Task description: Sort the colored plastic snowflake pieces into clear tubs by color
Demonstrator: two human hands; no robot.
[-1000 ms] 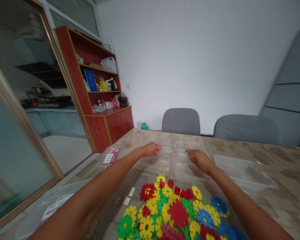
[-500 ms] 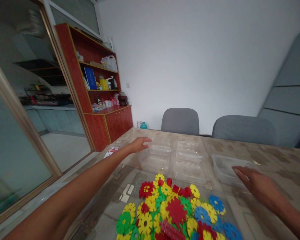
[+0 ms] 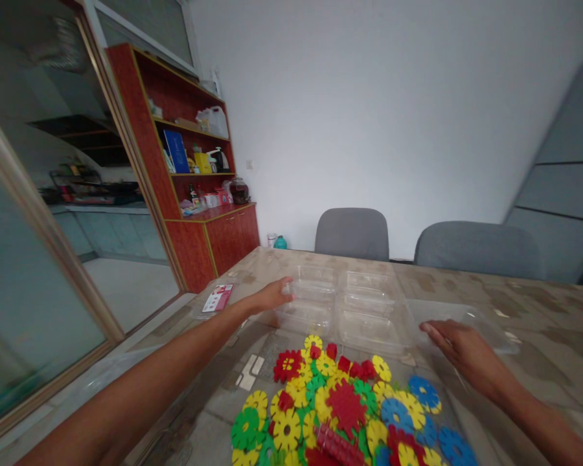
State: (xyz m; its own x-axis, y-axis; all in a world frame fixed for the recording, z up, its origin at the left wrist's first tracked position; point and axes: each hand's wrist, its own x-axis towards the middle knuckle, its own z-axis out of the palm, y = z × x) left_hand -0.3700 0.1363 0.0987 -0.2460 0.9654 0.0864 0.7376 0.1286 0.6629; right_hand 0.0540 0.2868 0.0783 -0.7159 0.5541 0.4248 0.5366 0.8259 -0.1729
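My left hand (image 3: pixel 274 295) is at the left edge of a clear plastic tray with several compartments (image 3: pixel 315 301), thumb and fingers closed about its rim. A second clear compartment tray (image 3: pixel 369 323) stands right beside it. My right hand (image 3: pixel 459 349) is over the near left part of a translucent plastic box (image 3: pixel 486 323), fingers extended and close together, with no object visible in it. Whether it touches the box I cannot tell. Nearer to me lies a heap of red, yellow, green and blue notched plastic discs (image 3: pixel 320 401), with a red ribbed stick (image 3: pixel 340 446) among them.
The patterned tablecloth (image 3: pixel 208 401) covers the table. A clear pack with a red and white label (image 3: pixel 218 298) lies at the left edge. Two grey chairs (image 3: pixel 352 233) stand behind the table, and a red-brown cabinet (image 3: pixel 189 239) is at the back left.
My left hand has come slightly down and closed at the tray's edge. My right hand has moved left across the translucent box. The labelled pack is less covered by my arm.
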